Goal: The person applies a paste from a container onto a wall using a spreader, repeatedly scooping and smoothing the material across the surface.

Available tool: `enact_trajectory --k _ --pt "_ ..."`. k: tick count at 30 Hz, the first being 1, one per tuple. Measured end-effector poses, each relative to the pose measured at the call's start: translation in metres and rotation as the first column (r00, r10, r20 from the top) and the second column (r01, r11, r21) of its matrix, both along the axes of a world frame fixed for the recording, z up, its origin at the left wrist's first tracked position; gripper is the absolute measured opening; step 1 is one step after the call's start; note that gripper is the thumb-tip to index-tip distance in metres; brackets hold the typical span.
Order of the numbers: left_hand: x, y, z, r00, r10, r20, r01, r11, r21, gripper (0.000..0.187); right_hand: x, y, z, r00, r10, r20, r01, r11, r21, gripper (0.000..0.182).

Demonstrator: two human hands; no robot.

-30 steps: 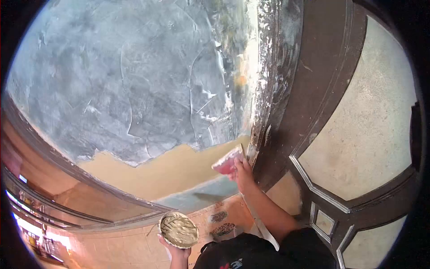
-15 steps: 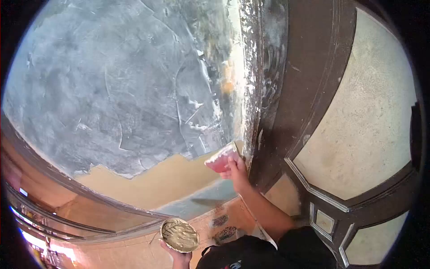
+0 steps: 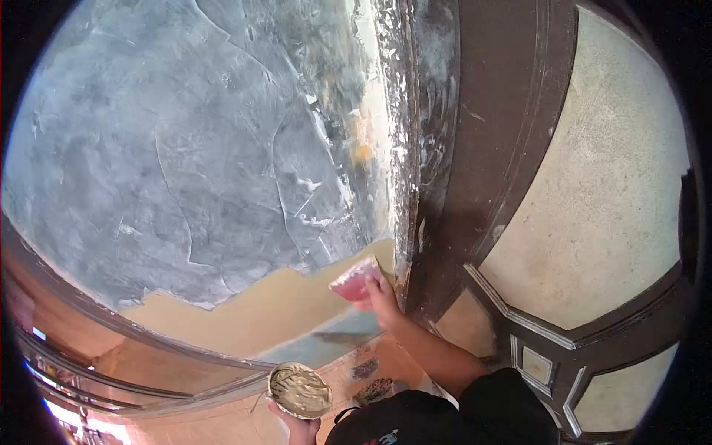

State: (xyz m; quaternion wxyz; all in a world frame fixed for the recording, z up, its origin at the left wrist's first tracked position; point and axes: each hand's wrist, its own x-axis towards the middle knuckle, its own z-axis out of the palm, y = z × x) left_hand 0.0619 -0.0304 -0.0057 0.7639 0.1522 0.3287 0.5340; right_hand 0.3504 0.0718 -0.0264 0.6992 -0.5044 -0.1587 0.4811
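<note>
My right hand [image 3: 380, 300] grips a pink-handled putty scraper [image 3: 354, 280] and presses its blade against the wall, low down beside the dark door frame [image 3: 426, 178]. The blade sits where the grey-plastered wall [image 3: 185, 148] meets the bare tan strip [image 3: 267, 308]. My left hand [image 3: 297, 426] holds a round plate [image 3: 298, 390] of wet grey putty from underneath, down at the bottom of the view.
A dark wooden door [image 3: 534, 222] with pale panels fills the right side. A dark rail [image 3: 111, 334] runs along the lower left. Below lies a tan tiled floor [image 3: 356, 363]. My dark shirt [image 3: 445, 415] shows at the bottom.
My right hand and the scraper have shifted left and slightly down along the door frame's edge. The plate in my left hand stayed low, about where it was.
</note>
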Motion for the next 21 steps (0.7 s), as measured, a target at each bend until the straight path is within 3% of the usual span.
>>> enact_trajectory --k 4,8,10,12,13,16,18,20,21 --pt "0.0 0.002 -0.001 0.999 0.016 -0.035 -0.016 1.0 0.019 0.078 -0.003 -0.022 -0.01 0.999 0.029 0.044 -0.023 0.991 -0.131 0.038" --pt "-0.003 0.003 -0.009 1.0 0.004 0.013 -0.004 0.998 -0.059 0.078 0.003 -0.001 0.006 0.998 0.008 0.06 -0.013 0.997 0.07 0.04" --pt "-0.001 0.005 -0.007 1.0 0.003 -0.004 -0.003 0.999 -0.044 0.078 0.009 0.004 0.007 1.0 -0.026 0.01 0.025 0.998 0.064 0.04" --pt "0.001 0.007 -0.004 1.0 0.002 -0.021 -0.003 1.0 -0.025 0.078 0.018 0.001 -0.018 1.0 -0.022 0.007 0.022 0.997 -0.067 0.045" --pt "0.002 0.007 0.0 0.999 0.009 -0.03 -0.01 1.0 -0.017 0.078 0.016 -0.004 -0.03 1.0 -0.028 -0.009 0.027 0.992 -0.123 0.037" --pt "0.001 0.01 -0.003 0.999 0.029 -0.027 -0.03 0.999 -0.022 0.078 0.021 -0.021 -0.041 0.999 -0.029 0.014 0.031 0.988 -0.152 0.037" --pt "0.0 0.01 -0.005 0.999 0.046 -0.02 -0.047 0.998 -0.045 0.078 0.03 -0.011 -0.028 0.999 -0.034 0.034 0.038 0.991 -0.127 0.034" --pt "0.001 0.01 -0.005 0.999 0.016 -0.047 -0.018 0.999 -0.039 0.078 0.034 -0.002 0.008 0.992 -0.055 0.118 0.052 0.998 0.024 0.035" --pt "0.001 0.009 -0.005 0.999 0.015 -0.049 -0.017 0.999 -0.043 0.078 0.037 0.004 0.014 0.997 -0.022 0.072 0.022 1.0 0.009 0.038"
